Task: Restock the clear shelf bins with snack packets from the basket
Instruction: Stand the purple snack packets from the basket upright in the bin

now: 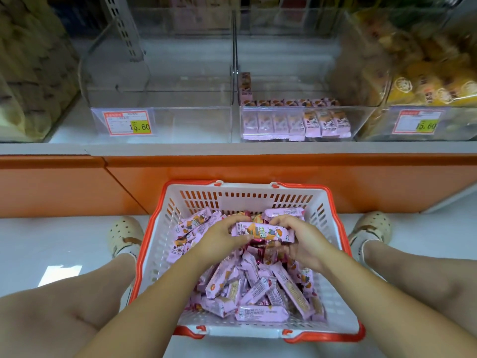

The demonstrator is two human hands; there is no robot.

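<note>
The person's left hand [219, 237] and right hand [300, 241] close together on a bunch of pink snack packets [263, 232] over the far end of the floor basket [154, 244], likely gathering several to fill the part-stocked clear bin [361, 120] above.

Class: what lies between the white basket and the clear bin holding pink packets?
In the head view, between the white basket and clear bin: only the orange shelf base panel and grey ledge.

Floor [64, 244]: pale, glossy, with a bright light reflection [60, 275] at left. Shelf unit: orange base panel [258, 174], grey-white ledge [232, 149] above it. Perforated metal upright [124, 29] behind.
</note>
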